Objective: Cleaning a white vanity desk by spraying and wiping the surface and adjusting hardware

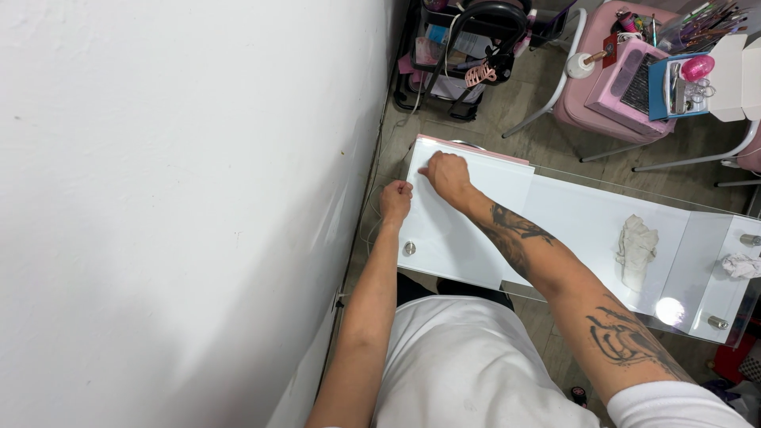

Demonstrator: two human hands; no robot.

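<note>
A flat rectangular box in pale pink (626,83), with a dark panel on its top face, lies on the pink seat at the upper right. Just to its right sits an open blue cardboard tray (666,87) holding small clear and pink items. A white folded carton (741,75) stands touching the tray's right side, at the frame edge. No signs or screens can be made out.
</note>
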